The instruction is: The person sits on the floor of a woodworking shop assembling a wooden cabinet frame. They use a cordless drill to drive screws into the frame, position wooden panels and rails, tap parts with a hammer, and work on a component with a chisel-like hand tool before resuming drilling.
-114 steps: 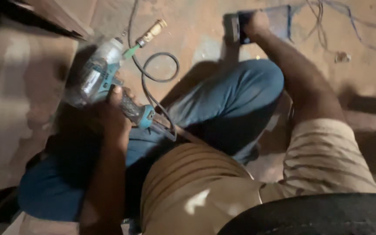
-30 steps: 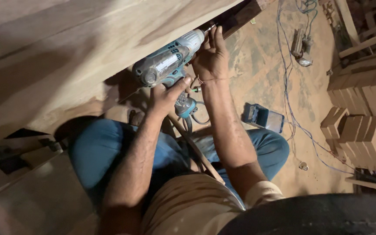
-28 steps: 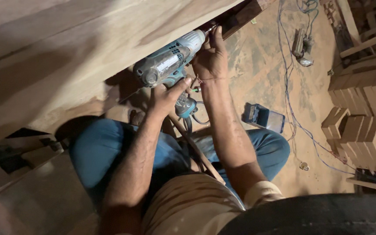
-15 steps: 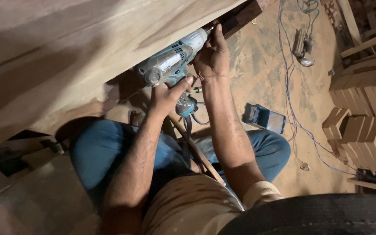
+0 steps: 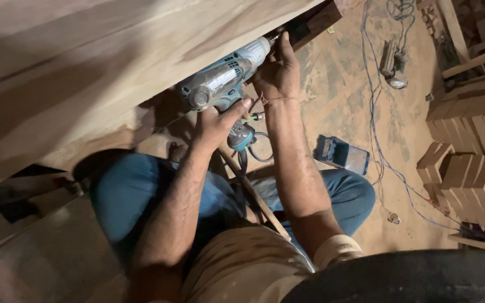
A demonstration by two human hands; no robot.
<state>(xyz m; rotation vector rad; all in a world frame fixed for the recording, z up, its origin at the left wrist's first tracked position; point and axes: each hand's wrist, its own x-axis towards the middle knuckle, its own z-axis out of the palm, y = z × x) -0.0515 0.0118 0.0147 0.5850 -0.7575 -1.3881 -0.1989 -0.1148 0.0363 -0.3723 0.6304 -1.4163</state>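
I see left hand [image 5: 215,120] gripping teal drill [image 5: 223,84] handle, right hand [image 5: 279,70] closed round nose under plank [image 5: 113,62] upper left; dusty floor [image 5: 338,106], wood blocks [image 5: 467,179] right.

— What's the tool?

— A teal and grey corded power drill [image 5: 223,87], lying tilted, its nose pointing up and right against the underside edge of a big pale wooden panel [image 5: 113,62].

— And its handle end?

— Low and left of the nose, with a dark cord [image 5: 256,154] looping out below it.
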